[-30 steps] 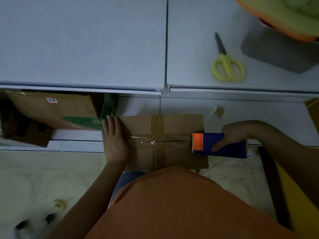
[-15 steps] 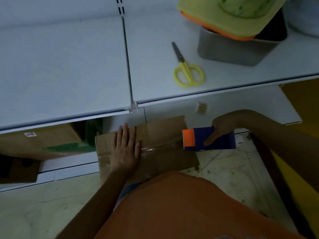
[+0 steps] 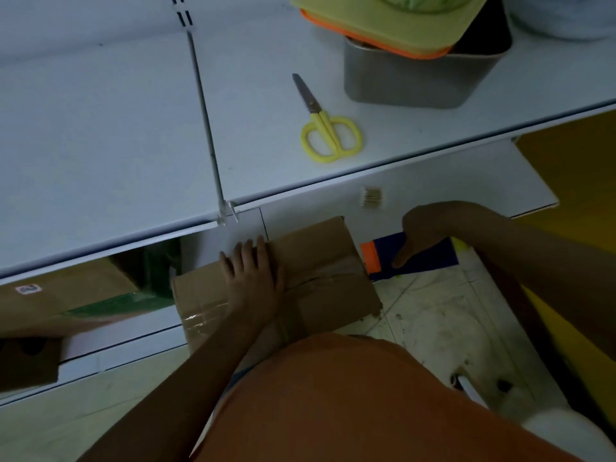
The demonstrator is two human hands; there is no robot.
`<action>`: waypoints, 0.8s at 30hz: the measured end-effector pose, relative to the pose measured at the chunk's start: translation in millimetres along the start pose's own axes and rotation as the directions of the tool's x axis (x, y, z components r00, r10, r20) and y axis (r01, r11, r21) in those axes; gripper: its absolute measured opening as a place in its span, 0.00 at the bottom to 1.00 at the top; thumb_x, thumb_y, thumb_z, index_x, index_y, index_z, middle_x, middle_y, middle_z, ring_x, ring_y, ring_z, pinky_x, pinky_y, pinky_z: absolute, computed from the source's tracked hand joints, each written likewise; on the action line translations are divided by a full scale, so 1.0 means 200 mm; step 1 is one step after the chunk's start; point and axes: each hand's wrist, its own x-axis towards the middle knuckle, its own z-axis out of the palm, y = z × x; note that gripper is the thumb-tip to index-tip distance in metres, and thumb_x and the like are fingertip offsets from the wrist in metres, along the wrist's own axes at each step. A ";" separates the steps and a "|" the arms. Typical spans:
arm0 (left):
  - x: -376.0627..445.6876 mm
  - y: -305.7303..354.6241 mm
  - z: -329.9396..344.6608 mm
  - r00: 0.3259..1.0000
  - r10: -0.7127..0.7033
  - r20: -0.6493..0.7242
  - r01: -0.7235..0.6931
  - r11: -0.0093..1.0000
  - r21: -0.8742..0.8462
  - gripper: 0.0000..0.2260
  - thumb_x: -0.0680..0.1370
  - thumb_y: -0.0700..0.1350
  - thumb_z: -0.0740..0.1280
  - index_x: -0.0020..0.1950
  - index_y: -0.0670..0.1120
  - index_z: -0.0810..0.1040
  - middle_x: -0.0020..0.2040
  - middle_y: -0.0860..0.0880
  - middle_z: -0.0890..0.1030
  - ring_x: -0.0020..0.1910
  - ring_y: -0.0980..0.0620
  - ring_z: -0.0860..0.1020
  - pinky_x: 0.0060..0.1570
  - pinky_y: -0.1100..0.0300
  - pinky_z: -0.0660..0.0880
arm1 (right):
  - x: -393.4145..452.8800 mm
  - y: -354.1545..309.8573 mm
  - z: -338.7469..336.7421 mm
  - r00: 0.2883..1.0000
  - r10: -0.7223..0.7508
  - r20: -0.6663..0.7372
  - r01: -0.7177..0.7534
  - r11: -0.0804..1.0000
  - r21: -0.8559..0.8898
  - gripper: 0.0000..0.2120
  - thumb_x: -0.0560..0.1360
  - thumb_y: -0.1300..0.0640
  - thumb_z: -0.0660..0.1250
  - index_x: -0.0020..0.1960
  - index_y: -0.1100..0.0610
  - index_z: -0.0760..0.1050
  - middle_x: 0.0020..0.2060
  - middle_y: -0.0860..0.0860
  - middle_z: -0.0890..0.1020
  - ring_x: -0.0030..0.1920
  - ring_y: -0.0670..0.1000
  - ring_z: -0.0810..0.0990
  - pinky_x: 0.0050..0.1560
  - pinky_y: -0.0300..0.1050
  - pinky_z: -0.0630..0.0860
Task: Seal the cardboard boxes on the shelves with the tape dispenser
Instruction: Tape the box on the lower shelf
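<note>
A brown cardboard box (image 3: 320, 258) lies on the low white shelf in front of me, with clear tape along its top seam and down its left end. My left hand (image 3: 253, 278) presses flat on the box top, fingers straight. My right hand (image 3: 420, 231) grips the blue tape dispenser (image 3: 430, 258) with the orange blade end, just off the box's right edge. The dispenser's orange end sits beside the box's right end at the seam.
Yellow-handled scissors (image 3: 328, 128) lie on the upper white shelf (image 3: 100, 128), beside a grey bin (image 3: 410, 78) topped with a yellow-green lid. Another cardboard box (image 3: 60, 295) with a green strip sits under the shelf at the left. Tiled floor (image 3: 433, 315) lies below at the right.
The dispenser has travelled right along the seam and come off the box's right edge. My left hand slid toward the box's middle. The view tilted and shifted.
</note>
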 end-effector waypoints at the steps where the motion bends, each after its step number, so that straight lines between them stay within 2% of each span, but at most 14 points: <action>1: 0.05 0.08 -0.01 0.999 0.050 0.016 -0.050 0.999 0.000 0.33 0.81 0.61 0.50 0.78 0.39 0.63 0.68 0.34 0.72 0.70 0.32 0.68 0.72 0.29 0.55 | -0.02 -0.03 -0.01 1.000 0.008 -0.016 -0.009 1.000 -0.021 0.37 0.68 0.29 0.67 0.58 0.60 0.75 0.46 0.51 0.78 0.44 0.50 0.76 0.46 0.45 0.77; 2: 0.09 0.17 0.00 0.994 0.107 0.030 -0.107 0.994 0.008 0.35 0.80 0.63 0.49 0.78 0.40 0.62 0.68 0.35 0.72 0.69 0.33 0.69 0.71 0.29 0.56 | -0.04 -0.07 -0.01 0.999 0.023 -0.038 -0.024 0.999 -0.043 0.39 0.69 0.29 0.66 0.63 0.61 0.74 0.51 0.53 0.79 0.46 0.51 0.76 0.45 0.45 0.76; 4: 0.14 0.31 0.02 0.984 0.173 0.046 -0.174 0.985 0.009 0.37 0.80 0.66 0.48 0.80 0.41 0.60 0.67 0.37 0.72 0.66 0.35 0.71 0.69 0.31 0.60 | -0.07 -0.11 -0.01 0.996 0.046 -0.070 -0.055 0.991 -0.122 0.38 0.70 0.29 0.66 0.64 0.60 0.74 0.53 0.53 0.79 0.48 0.52 0.77 0.43 0.45 0.74; 6: 0.15 0.34 0.03 0.979 0.199 0.050 -0.200 0.980 0.016 0.38 0.80 0.67 0.47 0.80 0.42 0.60 0.65 0.38 0.72 0.62 0.36 0.72 0.65 0.35 0.64 | -0.05 -0.15 0.05 0.983 0.044 -0.179 -0.088 0.964 -0.249 0.27 0.73 0.33 0.66 0.53 0.57 0.76 0.42 0.51 0.76 0.43 0.51 0.76 0.36 0.43 0.69; 7: 0.14 0.31 0.04 0.975 0.220 0.044 -0.221 0.975 0.026 0.38 0.80 0.68 0.47 0.80 0.41 0.60 0.65 0.38 0.71 0.61 0.36 0.72 0.63 0.38 0.65 | -0.03 -0.17 0.08 0.959 0.030 -0.281 -0.117 0.948 -0.297 0.19 0.76 0.39 0.66 0.49 0.56 0.74 0.38 0.50 0.73 0.39 0.50 0.74 0.35 0.42 0.66; 9: 0.13 0.25 0.06 0.963 0.270 0.009 -0.270 0.962 0.034 0.37 0.80 0.67 0.49 0.80 0.41 0.59 0.65 0.38 0.71 0.60 0.37 0.71 0.61 0.41 0.65 | 0.02 -0.18 0.14 0.906 0.032 -0.422 -0.190 0.922 -0.338 0.03 0.79 0.54 0.63 0.49 0.52 0.70 0.38 0.50 0.71 0.39 0.50 0.73 0.35 0.41 0.64; 10: 0.12 0.24 0.07 0.957 0.290 -0.008 -0.289 0.957 0.032 0.37 0.80 0.66 0.50 0.80 0.41 0.59 0.65 0.37 0.71 0.60 0.37 0.71 0.61 0.41 0.65 | 0.05 -0.15 0.17 0.893 0.068 -0.444 -0.223 0.926 -0.306 0.02 0.79 0.55 0.62 0.49 0.52 0.69 0.38 0.50 0.71 0.37 0.50 0.73 0.36 0.40 0.65; 12: 0.12 0.24 0.08 0.955 0.296 -0.020 -0.296 0.955 0.025 0.37 0.80 0.66 0.50 0.80 0.41 0.59 0.66 0.37 0.70 0.61 0.37 0.71 0.62 0.40 0.65 | 0.08 -0.07 0.20 0.877 0.142 -0.459 -0.263 0.941 -0.211 0.13 0.80 0.47 0.59 0.41 0.53 0.67 0.34 0.50 0.68 0.31 0.48 0.68 0.32 0.37 0.62; 14: 0.12 0.25 0.08 0.958 0.286 0.000 -0.286 0.958 0.026 0.39 0.79 0.68 0.48 0.80 0.41 0.57 0.67 0.38 0.70 0.62 0.37 0.70 0.63 0.40 0.65 | 0.13 -0.02 0.24 0.854 0.222 -0.471 -0.292 0.953 -0.079 0.21 0.79 0.39 0.59 0.39 0.56 0.68 0.32 0.50 0.68 0.29 0.49 0.67 0.30 0.38 0.60; 17: 0.13 0.24 0.05 0.953 0.301 0.029 -0.302 0.953 0.033 0.43 0.78 0.72 0.45 0.81 0.41 0.56 0.68 0.38 0.70 0.64 0.38 0.70 0.64 0.39 0.65 | 0.19 -0.04 0.30 0.847 0.325 -0.421 -0.276 0.945 0.175 0.31 0.74 0.29 0.59 0.41 0.59 0.73 0.31 0.52 0.72 0.31 0.52 0.73 0.36 0.42 0.72; 21: 0.16 0.24 0.04 0.961 0.275 0.041 -0.276 0.960 0.034 0.45 0.75 0.74 0.49 0.81 0.42 0.57 0.67 0.39 0.71 0.61 0.38 0.72 0.61 0.41 0.67 | 0.19 -0.08 0.33 0.819 0.395 -0.415 -0.207 0.880 0.428 0.31 0.72 0.27 0.59 0.35 0.56 0.69 0.30 0.52 0.72 0.29 0.50 0.71 0.33 0.43 0.69; 24: 0.19 0.21 0.03 0.955 0.285 0.084 -0.281 0.958 -0.054 0.44 0.74 0.74 0.51 0.81 0.46 0.57 0.68 0.41 0.71 0.64 0.40 0.71 0.64 0.42 0.66 | 0.14 -0.12 0.41 0.742 0.428 -0.515 -0.032 0.791 0.611 0.25 0.72 0.31 0.64 0.40 0.54 0.69 0.30 0.50 0.71 0.30 0.49 0.71 0.33 0.43 0.68</action>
